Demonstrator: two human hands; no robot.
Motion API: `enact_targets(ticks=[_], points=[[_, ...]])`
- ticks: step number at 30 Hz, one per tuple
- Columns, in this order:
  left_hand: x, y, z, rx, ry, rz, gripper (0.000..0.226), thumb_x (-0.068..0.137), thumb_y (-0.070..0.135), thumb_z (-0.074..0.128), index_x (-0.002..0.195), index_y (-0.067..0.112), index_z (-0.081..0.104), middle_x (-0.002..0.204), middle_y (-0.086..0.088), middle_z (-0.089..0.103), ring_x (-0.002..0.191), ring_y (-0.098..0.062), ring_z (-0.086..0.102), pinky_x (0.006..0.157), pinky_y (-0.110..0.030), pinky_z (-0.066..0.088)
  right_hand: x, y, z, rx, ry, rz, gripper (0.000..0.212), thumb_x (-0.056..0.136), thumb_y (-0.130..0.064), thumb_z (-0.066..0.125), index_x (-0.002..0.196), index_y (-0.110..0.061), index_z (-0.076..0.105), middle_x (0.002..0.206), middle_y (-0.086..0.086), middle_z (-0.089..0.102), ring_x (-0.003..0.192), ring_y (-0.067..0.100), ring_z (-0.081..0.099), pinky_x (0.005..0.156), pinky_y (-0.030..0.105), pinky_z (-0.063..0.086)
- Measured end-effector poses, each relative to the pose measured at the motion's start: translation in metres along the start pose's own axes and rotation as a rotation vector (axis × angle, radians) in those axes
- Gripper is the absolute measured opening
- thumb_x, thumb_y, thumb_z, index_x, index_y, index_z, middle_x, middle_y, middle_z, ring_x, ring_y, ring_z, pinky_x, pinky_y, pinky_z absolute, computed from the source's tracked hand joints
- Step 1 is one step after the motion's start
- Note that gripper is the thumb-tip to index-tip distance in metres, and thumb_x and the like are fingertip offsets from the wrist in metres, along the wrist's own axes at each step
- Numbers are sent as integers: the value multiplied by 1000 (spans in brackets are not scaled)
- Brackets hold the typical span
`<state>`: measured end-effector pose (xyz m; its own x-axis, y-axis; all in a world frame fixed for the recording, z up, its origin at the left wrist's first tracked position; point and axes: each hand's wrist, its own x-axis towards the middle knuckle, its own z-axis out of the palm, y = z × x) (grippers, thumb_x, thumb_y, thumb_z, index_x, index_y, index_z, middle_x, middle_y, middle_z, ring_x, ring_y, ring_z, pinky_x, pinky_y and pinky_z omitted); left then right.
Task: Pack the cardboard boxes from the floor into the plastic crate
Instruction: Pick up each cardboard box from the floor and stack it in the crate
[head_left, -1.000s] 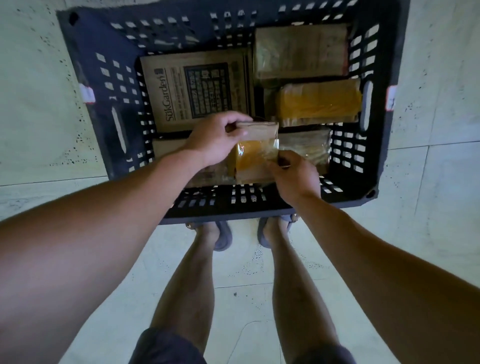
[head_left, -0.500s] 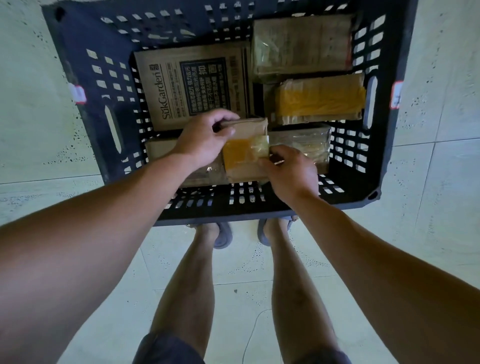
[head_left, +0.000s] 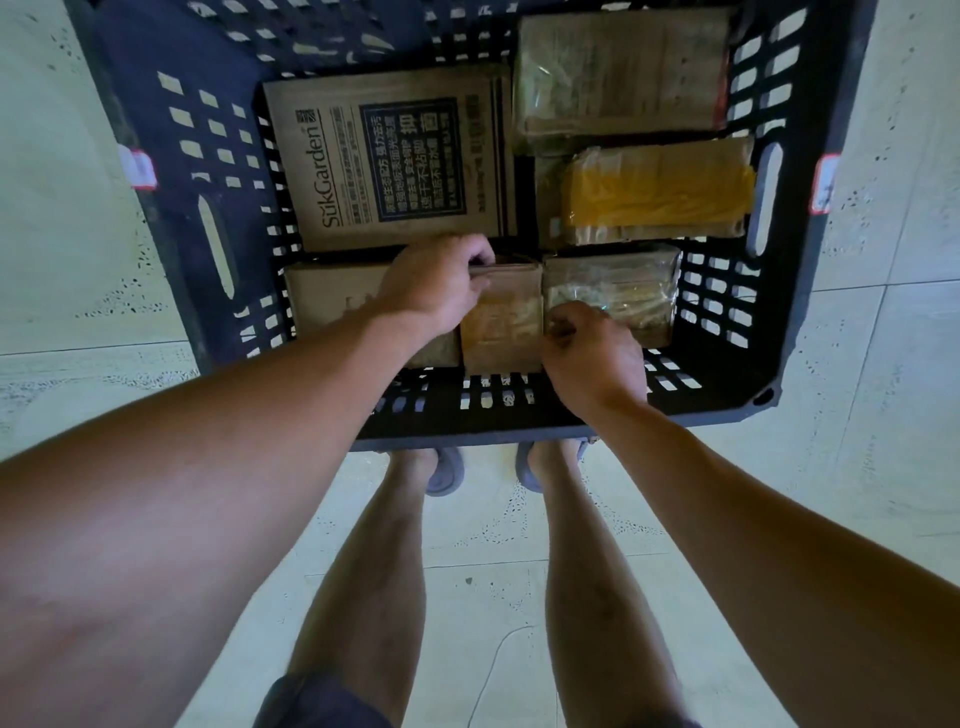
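Note:
A dark blue plastic crate (head_left: 171, 171) stands on the floor in front of my feet, with several cardboard boxes inside. A small taped cardboard box (head_left: 501, 322) sits low in the near row, wedged between a plain box (head_left: 332, 296) on its left and a plastic-wrapped box (head_left: 618, 283) on its right. My left hand (head_left: 434, 286) grips the small box's far left corner. My right hand (head_left: 589, 358) pinches its near right edge. Behind lie a printed SukGarden box (head_left: 395, 161), a yellow-taped box (head_left: 654, 189) and another wrapped box (head_left: 618, 70).
Pale tiled floor (head_left: 883, 389) surrounds the crate. My legs and grey sandals (head_left: 447, 473) stand just behind the crate's near rim. The crate's far left part shows bare bottom beyond the SukGarden box.
The small box has gone down from a tilted, raised pose into the gap in the near row. Both hands followed it down, and the view moved closer to the crate.

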<state>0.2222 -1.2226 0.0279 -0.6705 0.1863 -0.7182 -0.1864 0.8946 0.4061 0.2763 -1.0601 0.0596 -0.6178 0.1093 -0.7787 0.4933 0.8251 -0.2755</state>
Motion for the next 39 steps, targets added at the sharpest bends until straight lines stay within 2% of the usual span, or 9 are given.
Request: enact_targets(ticks=[5,15,19,21,25,28,33,36,39], points=[[12,6,7,164,103,49,24,92,28,62,115,23,65,108,-2,70,98,-23,63,88,-33,49,5,-4,11,-44,-119,-233,22,95,-23,52,112,-18,65,106,1,62,91,21,59,76,29,47],[24,10,10,153,-23,13,33,94,14,57,127,20,56,128,-6,58,113,-24,56,81,-28,39,23,-18,2,-89,-379,-113,34,95,-27,48,128,-22,56,116,8,59,89,18,45,77,26,36],[-4,20,-3,59,74,13,44,92,18,61,135,21,50,139,-1,52,125,-20,49,101,-31,39,5,-22,-17,-7,-314,-109,33,96,-28,43,125,-26,58,109,3,61,77,15,52,60,23,38],[-25,34,-16,-149,94,-65,39,94,20,58,132,22,53,136,2,55,121,-14,53,95,-24,41,-9,-25,-34,-8,-288,-132,31,97,-23,42,122,-22,60,110,4,64,83,18,58,58,23,40],[-72,73,-54,-610,107,-303,28,96,24,55,124,23,57,119,8,61,94,-6,58,65,-13,42,-49,-33,-87,-22,-284,-81,29,96,-9,45,122,-6,58,122,11,59,114,24,57,91,30,49],[-113,108,-92,-831,147,-348,28,96,24,54,123,20,61,122,1,64,101,-14,64,78,-24,52,-90,-38,-138,86,-248,-32,25,96,-8,44,115,-3,59,114,13,60,110,25,58,93,31,48],[-201,180,-154,-965,129,-281,22,96,20,54,115,18,64,114,-1,68,102,-14,64,100,-35,48,-177,-38,-220,360,-113,96,18,92,-26,47,83,-21,61,86,4,63,82,21,58,68,32,48],[-247,221,-190,-921,85,-202,12,95,21,54,99,26,64,110,0,70,102,-17,66,99,-37,48,-232,-27,-261,529,-34,144,18,82,-25,52,87,-16,66,96,15,69,93,32,65,82,49,53],[-282,263,-223,-870,111,-85,12,95,24,54,91,31,62,110,2,69,99,-15,65,93,-37,50,-290,-13,-298,694,78,179,13,79,-20,56,76,-12,65,90,9,67,82,25,60,74,43,48]])
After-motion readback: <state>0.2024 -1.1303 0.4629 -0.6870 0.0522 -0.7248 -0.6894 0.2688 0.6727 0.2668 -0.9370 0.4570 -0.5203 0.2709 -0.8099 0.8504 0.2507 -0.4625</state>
